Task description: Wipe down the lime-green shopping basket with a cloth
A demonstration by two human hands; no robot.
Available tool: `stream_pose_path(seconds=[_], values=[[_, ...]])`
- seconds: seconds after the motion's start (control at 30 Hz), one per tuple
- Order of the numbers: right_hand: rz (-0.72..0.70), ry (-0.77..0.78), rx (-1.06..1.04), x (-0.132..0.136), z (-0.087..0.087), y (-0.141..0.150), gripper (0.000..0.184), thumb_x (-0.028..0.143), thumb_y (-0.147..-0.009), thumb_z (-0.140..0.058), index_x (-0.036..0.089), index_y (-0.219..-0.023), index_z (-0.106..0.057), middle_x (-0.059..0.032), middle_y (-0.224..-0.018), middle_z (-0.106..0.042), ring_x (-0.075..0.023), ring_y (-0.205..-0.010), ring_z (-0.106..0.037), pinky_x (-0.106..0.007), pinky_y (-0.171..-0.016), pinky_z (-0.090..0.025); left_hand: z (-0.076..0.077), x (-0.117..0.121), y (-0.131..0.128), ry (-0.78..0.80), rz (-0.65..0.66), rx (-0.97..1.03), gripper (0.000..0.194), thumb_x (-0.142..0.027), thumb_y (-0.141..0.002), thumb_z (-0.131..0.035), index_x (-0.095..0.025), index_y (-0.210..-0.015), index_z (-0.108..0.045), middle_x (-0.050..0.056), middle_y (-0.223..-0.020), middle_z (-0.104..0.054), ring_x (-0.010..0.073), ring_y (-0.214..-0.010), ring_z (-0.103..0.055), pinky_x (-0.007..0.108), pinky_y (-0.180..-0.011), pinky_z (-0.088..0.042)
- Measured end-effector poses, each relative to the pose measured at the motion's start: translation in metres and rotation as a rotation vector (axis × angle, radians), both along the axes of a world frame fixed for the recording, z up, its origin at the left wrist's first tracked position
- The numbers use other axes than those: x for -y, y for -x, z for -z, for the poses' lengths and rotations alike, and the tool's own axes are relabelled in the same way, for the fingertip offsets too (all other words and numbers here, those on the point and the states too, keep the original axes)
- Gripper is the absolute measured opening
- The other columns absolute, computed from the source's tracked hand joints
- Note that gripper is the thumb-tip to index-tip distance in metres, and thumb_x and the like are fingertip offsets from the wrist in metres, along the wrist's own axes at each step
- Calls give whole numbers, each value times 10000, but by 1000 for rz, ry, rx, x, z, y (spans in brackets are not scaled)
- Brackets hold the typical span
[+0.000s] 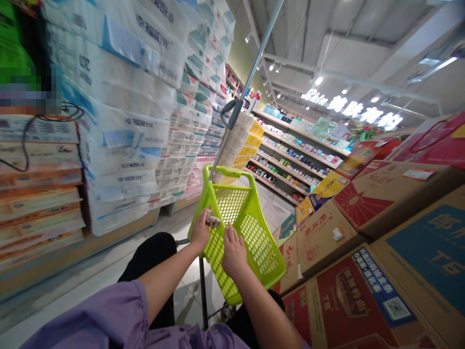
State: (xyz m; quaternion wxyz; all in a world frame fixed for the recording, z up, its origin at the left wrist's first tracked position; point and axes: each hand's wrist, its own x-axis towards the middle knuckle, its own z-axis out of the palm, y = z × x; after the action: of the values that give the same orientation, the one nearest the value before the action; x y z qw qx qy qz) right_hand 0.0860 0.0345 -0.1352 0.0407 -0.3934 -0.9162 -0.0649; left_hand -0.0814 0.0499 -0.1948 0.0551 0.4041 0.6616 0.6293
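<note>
A lime-green plastic shopping basket with perforated walls stands tilted in front of me, and a long grey metal handle rises from its far rim. My left hand grips the basket's left rim, closed on a small crumpled grey cloth pressed against the plastic. My right hand lies inside the basket with its fingers flat against the inner wall. Both forearms reach out from purple sleeves.
Stacked packs of toilet paper and tissue fill the shelving on the left. Red and brown cardboard boxes are piled close on the right. An aisle of pale floor tiles runs ahead toward shelves of small goods.
</note>
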Motion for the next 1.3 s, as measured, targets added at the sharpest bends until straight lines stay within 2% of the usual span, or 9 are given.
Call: stream_pose_path(seconds=[0.17, 0.33, 0.5, 0.7, 0.8, 0.97, 1.03, 1.17, 1.3], values=[[175, -16, -181, -2, 8, 45, 671, 202, -816, -440, 69, -1457, -294, -174, -1408, -454, -236, -1146, -544, -316, -924, -442, 6, 8, 9, -17, -37, -54, 557, -38, -780, -419, -199, -1311, -472, 75, -1406, -500, 227, -1300, -458, 469, -1099, -380], [93, -125, -165, -12, 19, 28, 585, 196, -867, -391, 76, -1437, -346, -159, -1321, -532, -221, -1054, -575, -299, -880, -459, 6, 18, 30, -33, -52, -87, 576, -46, -796, -413, -219, -1345, -429, 53, -1438, -465, 215, -1349, -393, 461, -1121, -352], [52, -198, -91, -14, 27, 13, 622, 108, -820, -400, 47, -1436, -340, -179, -1384, -482, -255, -1193, -502, -367, -1022, -362, 15, 3, 4, -34, -66, -60, 646, -57, -827, -367, -170, -1453, -259, 105, -1536, -284, 233, -1428, -205, 477, -1164, -261], [150, -295, -142, 1, 50, 16, 622, 52, -830, -331, 69, -1452, -320, -170, -1454, -404, -273, -1326, -387, -408, -1055, -317, 45, 2, -47, 57, 27, -282, 728, -45, -798, -373, -99, -1486, -141, 164, -1572, -111, 279, -1439, -8, 524, -1170, -185], [156, -278, -152, 8, 49, 15, 647, 41, -819, -324, 72, -1464, -288, -152, -1486, -359, -264, -1374, -317, -400, -1084, -280, 49, 11, -36, 138, 50, -343, 719, -15, -775, -350, -89, -1473, -196, 166, -1567, -142, 273, -1440, -43, 493, -1170, -204], [154, -194, -150, 13, 38, 14, 709, 42, -779, -366, 75, -1477, -246, -137, -1516, -304, -252, -1407, -248, -387, -1117, -225, 24, 6, -13, 164, -123, -188, 742, -21, -762, -358, -3, -1465, -120, 242, -1553, -85, 306, -1435, 17, 538, -1166, -174], [141, -168, -149, 13, 37, 14, 711, 48, -782, -366, 74, -1480, -232, -134, -1527, -278, -243, -1417, -222, -387, -1121, -219, 24, 7, -23, 118, -47, -244, 755, -32, -768, -369, -41, -1476, -108, 211, -1562, -101, 292, -1438, 17, 529, -1170, -172], [134, -144, -134, 12, 37, 13, 698, 52, -797, -343, 68, -1483, -214, -122, -1545, -229, -223, -1433, -171, -392, -1132, -197, 42, 17, -41, 116, 178, -355, 740, -46, -771, -356, -104, -1481, -153, 160, -1562, -177, 267, -1445, -60, 513, -1167, -191], [128, -124, -89, 11, 37, 12, 750, 83, -767, -392, 60, -1487, -182, -101, -1566, -143, -221, -1448, -91, -396, -1146, -154, 41, 13, -23, 166, 93, -195, 769, -37, -748, -360, -102, -1484, -144, 150, -1559, -199, 244, -1447, -70, 482, -1178, -185]])
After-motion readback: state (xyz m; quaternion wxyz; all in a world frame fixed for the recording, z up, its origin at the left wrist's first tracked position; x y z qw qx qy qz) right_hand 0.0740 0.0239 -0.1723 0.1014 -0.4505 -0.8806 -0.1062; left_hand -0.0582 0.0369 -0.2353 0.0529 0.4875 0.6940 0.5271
